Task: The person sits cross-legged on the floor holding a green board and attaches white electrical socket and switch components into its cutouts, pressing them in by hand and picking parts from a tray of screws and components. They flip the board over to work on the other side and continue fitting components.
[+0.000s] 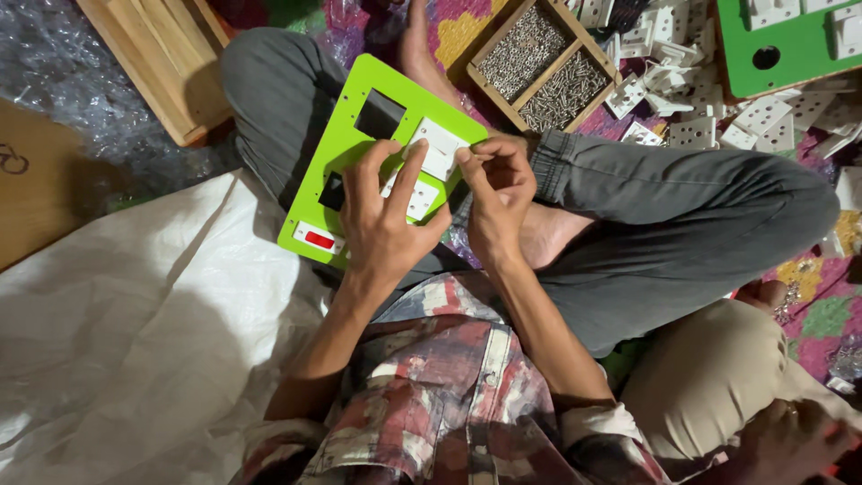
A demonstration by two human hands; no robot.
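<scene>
head view: we take the green panel (pixel 341 148) as our landmark. it rests tilted on our crossed legs in grey trousers (pixel 646 193), with its rectangular cut-outs facing up. our left hand (pixel 382 220) lies on the panel's lower half, fingers spread, its grip apart and pressing flat on a white socket plate (pixel 418 199) seated in the panel. our right hand (pixel 494 193) sits at the panel's right edge, its grip pinched together on the corner of a white switch module (pixel 438 148) set in the panel's upper right cut-out. a small red rocker switch (pixel 320 240) sits near the panel's lower left corner. above and right of the panel stands a wooden tray (pixel 516 108) with two compartments full of screws. further right of the panel lies a heap of white socket plates (pixel 763 117) and a second green panel (pixel 790 49). left of the panel spreads a white sack (pixel 135 332) on the floor.
</scene>
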